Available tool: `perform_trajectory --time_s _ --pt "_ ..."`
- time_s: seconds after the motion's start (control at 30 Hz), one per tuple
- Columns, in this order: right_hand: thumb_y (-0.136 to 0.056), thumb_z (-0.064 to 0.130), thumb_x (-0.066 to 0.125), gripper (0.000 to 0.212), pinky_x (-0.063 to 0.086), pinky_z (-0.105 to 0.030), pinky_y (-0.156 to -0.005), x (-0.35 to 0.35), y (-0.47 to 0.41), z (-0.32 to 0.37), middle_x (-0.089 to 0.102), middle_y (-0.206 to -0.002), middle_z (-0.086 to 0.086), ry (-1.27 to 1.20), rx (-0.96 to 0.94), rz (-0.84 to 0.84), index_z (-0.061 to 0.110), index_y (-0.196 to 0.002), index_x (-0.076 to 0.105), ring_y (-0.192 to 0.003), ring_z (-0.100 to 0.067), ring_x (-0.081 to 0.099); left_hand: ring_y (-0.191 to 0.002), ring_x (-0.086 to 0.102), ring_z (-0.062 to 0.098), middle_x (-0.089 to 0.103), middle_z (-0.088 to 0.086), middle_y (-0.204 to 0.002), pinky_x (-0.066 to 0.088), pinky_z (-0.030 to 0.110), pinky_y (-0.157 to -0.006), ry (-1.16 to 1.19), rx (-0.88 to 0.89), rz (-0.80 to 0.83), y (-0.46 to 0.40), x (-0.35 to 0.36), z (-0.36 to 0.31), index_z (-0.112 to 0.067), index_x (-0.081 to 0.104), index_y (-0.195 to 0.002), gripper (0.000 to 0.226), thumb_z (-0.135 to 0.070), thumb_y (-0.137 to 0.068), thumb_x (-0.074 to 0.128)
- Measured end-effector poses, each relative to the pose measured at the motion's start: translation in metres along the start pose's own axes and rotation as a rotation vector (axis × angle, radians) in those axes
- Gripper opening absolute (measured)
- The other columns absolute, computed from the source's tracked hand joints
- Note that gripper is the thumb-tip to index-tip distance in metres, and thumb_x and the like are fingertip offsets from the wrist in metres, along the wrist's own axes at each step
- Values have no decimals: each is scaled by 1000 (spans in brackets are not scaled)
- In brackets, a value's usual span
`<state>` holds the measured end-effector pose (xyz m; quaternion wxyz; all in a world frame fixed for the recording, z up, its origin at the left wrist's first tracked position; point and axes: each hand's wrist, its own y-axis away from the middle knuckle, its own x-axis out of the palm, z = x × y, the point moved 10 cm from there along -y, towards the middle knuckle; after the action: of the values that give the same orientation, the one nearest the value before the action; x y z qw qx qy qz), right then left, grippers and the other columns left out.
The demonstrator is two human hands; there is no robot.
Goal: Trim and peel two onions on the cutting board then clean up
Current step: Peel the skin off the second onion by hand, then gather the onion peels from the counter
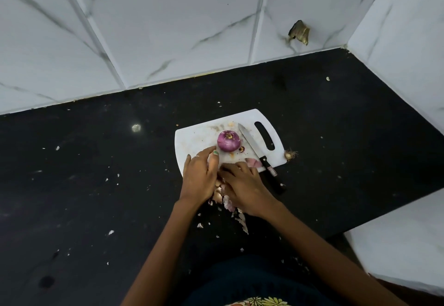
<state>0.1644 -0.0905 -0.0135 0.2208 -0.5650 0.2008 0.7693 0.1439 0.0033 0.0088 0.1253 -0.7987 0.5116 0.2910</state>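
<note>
One peeled purple onion [228,141] sits on the white cutting board [199,137]. To its right a knife [258,153] lies diagonally, its black handle hanging over the board's front edge. A small cut-off end [242,149] rests beside the onion. My left hand [199,176] and my right hand [242,185] are pressed together at the board's near edge, over a heap of papery onion skins [224,200]. Both hands curl around something between them; what exactly is hidden. A second onion is not visible.
The board lies on a black countertop [96,185] strewn with skin flakes. A root end [290,155] lies just right of the board. White marble tiles [168,29] back the counter, with a side wall [408,53] to the right.
</note>
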Motion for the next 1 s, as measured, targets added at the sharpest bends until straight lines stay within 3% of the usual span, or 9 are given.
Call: perform_trajectory --time_s 0.1,0.2,0.3,0.47,0.57,0.67,0.73,0.8,1.0 --pt "-96 26 42 43 29 -40 -107 -26 1 -20 43 -140 -2 -176 112 -194 18 -138 45 -127 -21 34 -131 46 17 53 5 -141 4 35 -120 -99 39 1 1 8 -7 -10 49 -140 50 -28 -98 29" --pt "-94 14 48 42 36 -39 -105 -44 -8 -49 48 -134 -9 -181 260 -300 8 -135 46 -127 -25 42 -138 40 24 45 11 -148 13 42 -122 -159 77 49 1 25 -15 -8 35 -149 51 -22 -99 32" --pt "-99 24 41 47 26 -40 -112 -27 -21 -69 33 -148 -17 -113 354 -113 5 -141 35 -139 -31 29 -136 39 32 40 19 -150 30 47 -114 -255 41 118 0 43 -19 -6 27 -151 51 -15 -102 34" --pt "-101 33 32 62 0 -45 -119 12 -16 -63 3 -160 -10 28 291 172 9 -152 7 -148 -23 -3 -148 18 28 15 15 -162 13 37 -120 -341 2 127 0 55 -19 -5 13 -155 56 -20 -104 30" --pt "-99 26 36 56 4 -42 -119 11 -4 -47 16 -159 -8 -39 170 117 10 -150 20 -148 -21 7 -149 15 24 20 16 -160 5 30 -119 -292 3 107 9 56 -14 -4 16 -154 55 -19 -103 33" --pt "-94 12 48 38 28 -40 -112 -12 9 -44 50 -139 -12 -239 98 -95 5 -131 53 -134 -26 39 -148 19 26 23 15 -159 11 34 -120 -244 -5 128 16 61 -9 -10 17 -155 57 -28 -103 33" --pt "-90 7 53 27 41 -33 -99 -40 20 -65 63 -118 -10 -339 187 -333 4 -113 66 -115 -24 51 -146 22 27 25 14 -159 16 38 -120 -242 13 137 17 65 -10 -11 19 -155 58 -34 -103 33" --pt "-88 1 52 26 37 -23 -92 -59 29 -95 63 -112 -8 -335 329 -466 6 -109 67 -111 -21 51 -146 23 26 27 13 -158 19 39 -120 -268 52 135 14 69 -14 -11 21 -154 58 -35 -103 33" --pt "-85 -10 45 43 41 -42 -100 -42 29 -160 53 -135 -12 -142 541 -233 5 -122 63 -118 -35 45 -149 13 25 20 9 -161 10 42 -122 -388 120 194 7 93 -8 -14 19 -155 59 -39 -103 30"
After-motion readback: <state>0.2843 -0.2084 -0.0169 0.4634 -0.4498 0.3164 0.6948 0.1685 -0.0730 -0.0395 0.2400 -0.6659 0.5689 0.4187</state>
